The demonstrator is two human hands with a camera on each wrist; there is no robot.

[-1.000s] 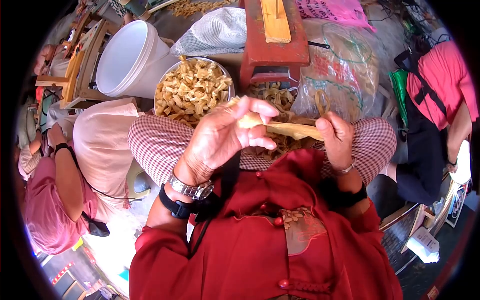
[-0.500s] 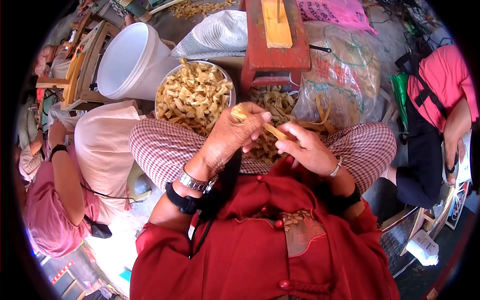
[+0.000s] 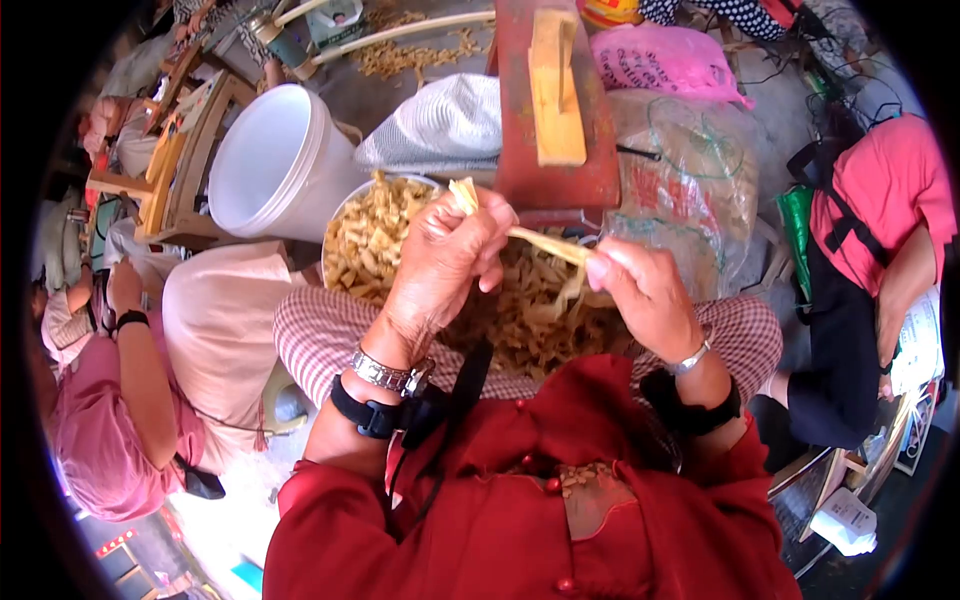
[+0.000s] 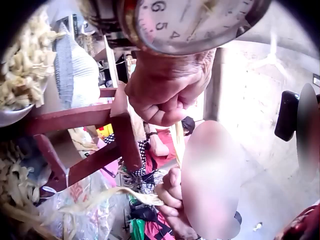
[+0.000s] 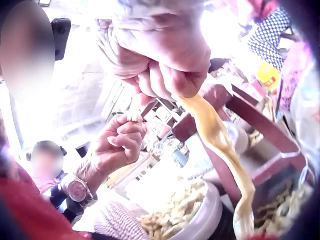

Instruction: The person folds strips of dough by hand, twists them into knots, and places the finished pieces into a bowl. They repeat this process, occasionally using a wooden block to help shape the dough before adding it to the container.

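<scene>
My left hand [image 3: 432, 265] is curled round a small pale folded piece [image 3: 464, 194] whose end sticks up above the fingers. A yellowish strip [image 3: 548, 243] stretches from it across to my right hand [image 3: 648, 300], which pinches the strip. In the right wrist view the strip's loose part [image 5: 214, 132] hangs down from the curled fingers of my right hand [image 5: 160, 55]. My left hand [image 4: 170, 85] in the left wrist view has its fingers closed on the strip. Below both hands lies a heap of dry strips [image 3: 545, 330]; a bowl of folded pieces [image 3: 372, 225] stands beside my left hand.
A white bucket [image 3: 270, 165] stands at the left. Beyond the hands is a red stool [image 3: 515, 120] bearing a wooden block [image 3: 556, 110]. Clear plastic bags [image 3: 690, 180] and a pink bag [image 3: 665, 62] lie to its right. People sit on both sides.
My hands have moved apart, pulling the strip out straight between them. The head view has tilted up, so the stool and bucket appear lower.
</scene>
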